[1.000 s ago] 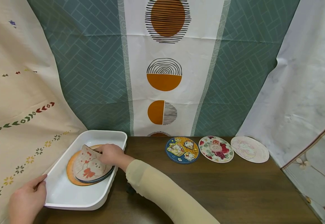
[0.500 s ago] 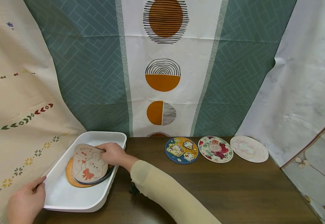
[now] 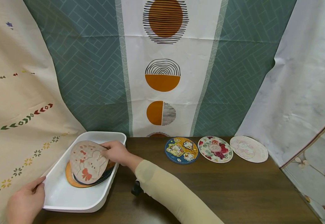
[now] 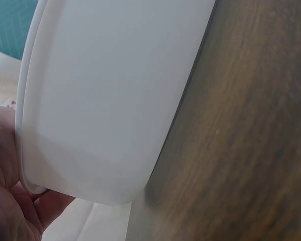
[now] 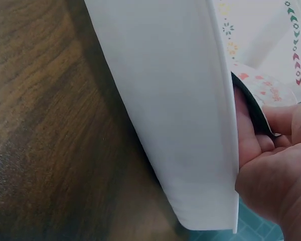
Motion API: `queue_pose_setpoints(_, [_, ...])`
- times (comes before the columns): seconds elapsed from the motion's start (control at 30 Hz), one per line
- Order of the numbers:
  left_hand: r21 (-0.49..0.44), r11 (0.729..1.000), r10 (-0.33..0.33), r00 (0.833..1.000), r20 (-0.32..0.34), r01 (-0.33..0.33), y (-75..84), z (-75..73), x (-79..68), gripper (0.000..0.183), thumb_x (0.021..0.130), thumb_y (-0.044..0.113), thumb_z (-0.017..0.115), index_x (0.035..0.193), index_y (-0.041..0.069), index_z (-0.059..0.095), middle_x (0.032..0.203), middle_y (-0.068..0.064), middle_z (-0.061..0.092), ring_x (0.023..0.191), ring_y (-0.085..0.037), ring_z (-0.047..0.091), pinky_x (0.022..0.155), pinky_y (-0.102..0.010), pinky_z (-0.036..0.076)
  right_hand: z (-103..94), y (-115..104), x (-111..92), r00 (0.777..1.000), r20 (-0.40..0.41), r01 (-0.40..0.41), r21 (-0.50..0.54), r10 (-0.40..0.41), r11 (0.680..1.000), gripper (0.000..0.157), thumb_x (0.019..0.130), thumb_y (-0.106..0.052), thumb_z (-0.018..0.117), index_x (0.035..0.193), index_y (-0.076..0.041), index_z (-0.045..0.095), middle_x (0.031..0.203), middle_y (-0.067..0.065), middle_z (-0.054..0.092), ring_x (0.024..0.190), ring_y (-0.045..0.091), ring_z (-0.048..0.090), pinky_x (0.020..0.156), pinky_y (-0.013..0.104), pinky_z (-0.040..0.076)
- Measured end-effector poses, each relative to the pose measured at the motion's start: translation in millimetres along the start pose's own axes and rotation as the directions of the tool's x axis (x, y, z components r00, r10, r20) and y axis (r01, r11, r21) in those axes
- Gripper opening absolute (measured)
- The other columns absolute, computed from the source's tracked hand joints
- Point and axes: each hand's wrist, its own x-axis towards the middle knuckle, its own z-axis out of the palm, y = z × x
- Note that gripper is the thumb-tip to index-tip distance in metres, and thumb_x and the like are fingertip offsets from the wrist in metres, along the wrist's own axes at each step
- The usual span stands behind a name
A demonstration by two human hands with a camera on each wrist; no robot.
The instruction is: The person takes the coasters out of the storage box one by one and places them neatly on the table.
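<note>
In the head view a round, pale pink coaster with a rabbit and red bow leans up inside the white plastic tray. My right hand pinches its right edge between thumb and fingers. The right wrist view shows this hand over the tray's rim, with the coaster's dark underside facing the fingers. Beneath lie a dark-edged coaster and an orange one, both partly covered. My left hand holds the tray's near left rim; in the left wrist view its fingers reach under that corner.
On the brown table, three round coasters lie in a row at the back: a blue and yellow one, a floral one and a pale pink one. Patterned cloths hang behind and on both sides.
The rabbit coaster, bent at its top edge earlier, has straightened and tilted up in my right hand. That hand has shifted slightly right. My left hand still holds the tray.
</note>
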Motion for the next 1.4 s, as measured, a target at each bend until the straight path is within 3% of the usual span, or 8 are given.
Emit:
queue_pose_setpoints(0.23, [-0.002,1.000,-0.018,1.000,0.007,0.018,2.6,-0.7,-0.5,0.035,0.107,0.009,0.059,0.135,-0.007,0.072,0.134,-0.033,0.069,0.123,-0.058,0.064,0.099,-0.067,0.049,-1.5,0.5,-6.0,0.998,-0.035,-0.043,0.102,0.046,0.994,0.031,0.104,-0.001,0.073,0.134,-0.004,0.080,0.096,-0.006,0.078,0.081,0.001,0.066,0.081,0.019,0.058])
queue_pose_setpoints(0.43, [-0.002,1.000,-0.025,1.000,0.012,0.025,4.1,-1.0,-0.7,0.035,0.107,0.009,0.059,0.135,-0.007,0.071,0.135,-0.033,0.068,0.124,-0.058,0.064,0.099,-0.067,0.049,-1.5,1.5,-10.9,0.996,-0.031,-0.078,0.249,0.088,0.965,0.029,0.105,0.001,0.071,0.133,-0.002,0.080,0.082,0.000,0.076,0.068,0.007,0.069,0.068,0.024,0.064])
queue_pose_setpoints(0.6, [0.001,1.000,-0.026,1.000,0.016,0.026,2.8,-0.7,-0.8,0.035,0.107,0.009,0.059,0.134,-0.008,0.071,0.133,-0.033,0.069,0.120,-0.057,0.066,0.095,-0.065,0.050,-5.8,3.6,-17.5,0.993,0.000,-0.109,0.364,0.117,0.925,0.029,0.106,0.002,0.069,0.133,-0.001,0.079,0.084,0.004,0.076,0.068,0.012,0.073,0.064,0.033,0.068])
queue_pose_setpoints(1.0, [0.010,1.000,0.006,1.000,0.016,-0.006,1.7,-1.0,-0.2,0.034,0.106,0.008,0.060,0.134,-0.009,0.072,0.133,-0.033,0.070,0.120,-0.058,0.066,0.094,-0.067,0.051,-21.6,19.4,-28.1,0.992,-0.039,-0.093,0.419,0.121,0.903,0.034,0.104,0.002,0.069,0.137,0.000,0.077,0.091,0.001,0.070,0.067,0.011,0.068,0.056,0.023,0.058])
queue_pose_setpoints(1.4, [-0.007,1.000,0.008,1.000,-0.003,-0.008,2.8,-0.5,-1.0,0.033,0.106,0.007,0.060,0.133,-0.010,0.072,0.132,-0.034,0.069,0.123,-0.058,0.065,0.098,-0.068,0.051,-44.2,30.9,-38.7,0.990,-0.005,-0.125,0.465,0.144,0.876,0.037,0.105,-0.001,0.069,0.142,0.000,0.074,0.100,0.006,0.075,0.072,0.013,0.074,0.072,0.036,0.069])
